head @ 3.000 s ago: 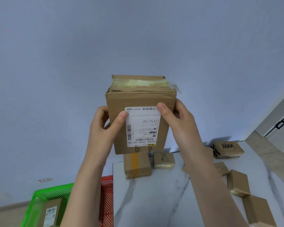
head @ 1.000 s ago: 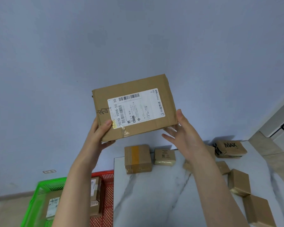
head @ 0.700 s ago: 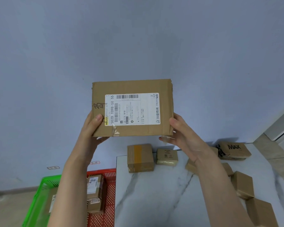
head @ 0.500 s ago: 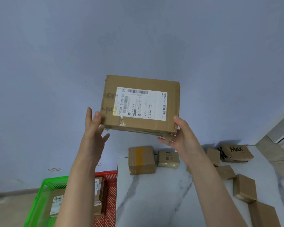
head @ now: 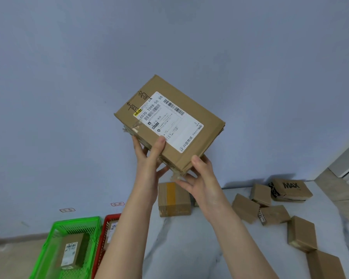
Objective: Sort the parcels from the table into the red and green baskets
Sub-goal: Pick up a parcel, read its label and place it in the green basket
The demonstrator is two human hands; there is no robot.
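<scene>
Brown parcel — green basket

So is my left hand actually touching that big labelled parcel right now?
Touching. The head view shows the thumb of the left hand pressed on the label face of the parcel, with fingers behind its lower edge.

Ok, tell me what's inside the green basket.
The green basket holds one brown parcel with a white label, lying label up on its floor. The basket's near end runs out of the picture, so anything there cannot be seen.
</scene>
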